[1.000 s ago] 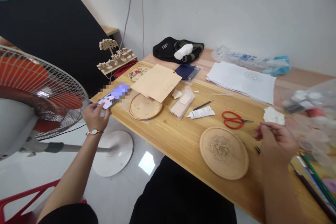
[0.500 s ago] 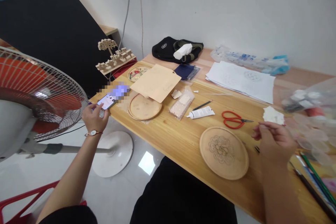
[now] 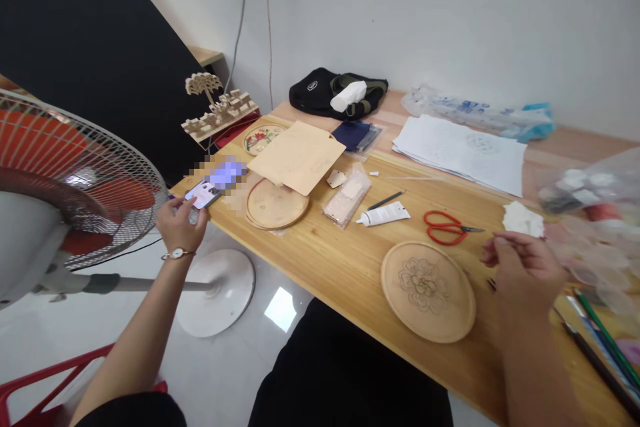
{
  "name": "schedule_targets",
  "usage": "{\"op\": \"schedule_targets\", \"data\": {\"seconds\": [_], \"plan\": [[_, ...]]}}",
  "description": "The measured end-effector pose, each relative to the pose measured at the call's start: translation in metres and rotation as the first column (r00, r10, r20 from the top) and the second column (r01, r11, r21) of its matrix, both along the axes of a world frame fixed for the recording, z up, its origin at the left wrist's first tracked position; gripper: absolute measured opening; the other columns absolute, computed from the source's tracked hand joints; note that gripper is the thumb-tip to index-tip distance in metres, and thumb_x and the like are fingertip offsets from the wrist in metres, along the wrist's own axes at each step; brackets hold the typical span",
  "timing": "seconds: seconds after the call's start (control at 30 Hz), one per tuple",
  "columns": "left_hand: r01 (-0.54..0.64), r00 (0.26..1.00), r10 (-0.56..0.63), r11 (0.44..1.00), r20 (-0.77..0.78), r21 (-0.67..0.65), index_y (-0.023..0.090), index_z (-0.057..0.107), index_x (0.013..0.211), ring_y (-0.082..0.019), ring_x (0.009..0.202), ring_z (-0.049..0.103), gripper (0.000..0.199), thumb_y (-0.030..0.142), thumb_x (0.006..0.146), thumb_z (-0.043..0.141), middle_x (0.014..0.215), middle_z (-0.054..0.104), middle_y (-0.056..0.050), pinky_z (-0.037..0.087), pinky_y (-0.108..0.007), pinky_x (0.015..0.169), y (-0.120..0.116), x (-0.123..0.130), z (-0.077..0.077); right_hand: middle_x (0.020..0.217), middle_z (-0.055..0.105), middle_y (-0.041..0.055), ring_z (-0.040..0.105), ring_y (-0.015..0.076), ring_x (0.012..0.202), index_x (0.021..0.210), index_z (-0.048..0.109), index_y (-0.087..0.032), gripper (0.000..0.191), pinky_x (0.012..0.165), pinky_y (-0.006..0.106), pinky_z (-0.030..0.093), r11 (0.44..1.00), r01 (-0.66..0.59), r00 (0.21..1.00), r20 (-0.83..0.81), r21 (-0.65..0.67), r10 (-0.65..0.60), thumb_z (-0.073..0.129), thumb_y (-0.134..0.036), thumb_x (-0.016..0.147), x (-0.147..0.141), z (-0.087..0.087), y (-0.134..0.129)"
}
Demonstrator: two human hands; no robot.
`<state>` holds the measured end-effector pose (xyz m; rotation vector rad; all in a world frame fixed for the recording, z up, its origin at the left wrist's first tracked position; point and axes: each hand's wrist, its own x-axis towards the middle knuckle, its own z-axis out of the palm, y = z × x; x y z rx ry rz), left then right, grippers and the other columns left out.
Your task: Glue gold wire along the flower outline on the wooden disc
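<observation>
Little shift — left hand (image 3: pixel 181 225) at phone (image 3: pixel 204 194)

A: What lies at the near edge of the surface (image 3: pixel 345 257)?
B: A plate (image 3: pixel 428 292), right of centre; the scissors (image 3: pixel 446 227) lie behind it.
A: And leftward from the scissors?
B: First the tube (image 3: pixel 384 214), with the pencil (image 3: pixel 387 200) just behind; then the packet (image 3: pixel 344 201).
A: Farther left?
B: A card (image 3: pixel 299 157), partly over a round tray (image 3: pixel 277 207); beyond these, at the left end, the phone (image 3: pixel 204 193).
A: Along the back?
B: The bag (image 3: pixel 311 95), bearing a tissue bundle (image 3: pixel 349 96); to its right, stacked paper sheets (image 3: pixel 450 150).
A: Off the surface?
B: The fan (image 3: pixel 75 180), to its left.
</observation>
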<state>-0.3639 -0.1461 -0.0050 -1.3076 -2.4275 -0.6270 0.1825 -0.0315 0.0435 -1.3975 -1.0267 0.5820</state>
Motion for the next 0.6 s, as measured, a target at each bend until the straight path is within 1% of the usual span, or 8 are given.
{"op": "schedule_targets", "data": {"seconds": [0.1,0.2,0.27,0.37,0.43,0.5,0.6], "plan": [[-0.009,1.000,0.009,0.998,0.000,-0.055,0.014,0.061,0.117,-0.039,0.117,0.052,0.050,0.047,0.083,0.047,0.122,0.057,-0.019,0.040,-0.052,0.099,0.000,0.001,0.006,0.053,0.058,-0.0013,0.050,0.0119,0.045,0.072,0.064,-0.019,0.023,0.043,0.025,0.041,1.000,0.006,1.000,0.005,0.002,-0.006,0.067,-0.035,0.055,-0.001,-0.001,0.001],[-0.013,1.000,0.013,0.990,0.002,-0.139,0.012,0.055,0.128,-0.038,0.121,0.050,0.060,0.049,0.081,0.048,0.128,0.055,-0.018,0.039,-0.051,0.102,0.006,0.001,0.017,0.054,0.059,-0.0004,0.050,0.0130,0.045,0.071,0.064,-0.020,0.022,0.043,0.026,0.041,1.000,0.009,1.000,0.014,-0.006,-0.009,0.067,-0.034,0.054,-0.002,-0.001,0.002],[-0.003,1.000,0.005,0.978,0.008,-0.210,0.010,0.048,0.135,-0.039,0.124,0.049,0.068,0.048,0.079,0.049,0.132,0.054,-0.019,0.038,-0.052,0.103,0.015,0.000,0.027,0.054,0.059,0.0004,0.050,0.0136,0.045,0.070,0.064,-0.021,0.021,0.043,0.027,0.041,1.000,0.009,1.000,0.016,-0.015,-0.009,0.067,-0.033,0.053,-0.002,0.000,0.001],[0.037,0.999,-0.030,0.945,0.025,-0.325,0.004,0.041,0.140,-0.039,0.125,0.049,0.076,0.045,0.078,0.052,0.135,0.053,-0.023,0.039,-0.051,0.103,0.037,0.001,0.042,0.055,0.059,0.0011,0.050,0.0137,0.044,0.069,0.064,-0.022,0.020,0.043,0.028,0.040,1.000,0.008,1.000,0.013,-0.028,-0.007,0.067,-0.032,0.052,-0.003,0.002,0.000],[0.065,0.998,-0.057,0.923,0.031,-0.380,0.005,0.038,0.143,-0.037,0.127,0.047,0.074,0.043,0.081,0.054,0.136,0.053,-0.022,0.039,-0.050,0.104,0.052,0.003,0.049,0.055,0.059,0.0011,0.050,0.0135,0.044,0.069,0.064,-0.022,0.020,0.042,0.028,0.040,0.999,0.012,1.000,0.010,-0.031,-0.012,0.067,-0.032,0.052,-0.004,0.003,0.000],[0.090,0.996,-0.082,0.903,0.037,-0.419,0.009,0.036,0.144,-0.034,0.128,0.047,0.070,0.040,0.086,0.056,0.138,0.051,-0.019,0.040,-0.050,0.105,0.066,0.007,0.055,0.055,0.059,0.0010,0.049,0.0132,0.043,0.068,0.063,-0.021,0.021,0.041,0.027,0.039,0.999,0.022,1.000,0.007,-0.030,-0.022,0.066,-0.033,0.052,-0.004,0.003,0.000],[0.115,0.993,-0.101,0.880,0.054,-0.461,0.016,0.043,0.139,-0.029,0.124,0.052,0.055,0.041,0.092,0.059,0.138,0.051,-0.013,0.044,-0.052,0.104,0.083,0.010,0.062,0.054,0.059,0.0005,0.049,0.0129,0.042,0.068,0.063,-0.021,0.021,0.041,0.027,0.038,0.999,0.031,1.000,0.003,-0.026,-0.031,0.066,-0.034,0.053,-0.004,0.003,0.002]]}}
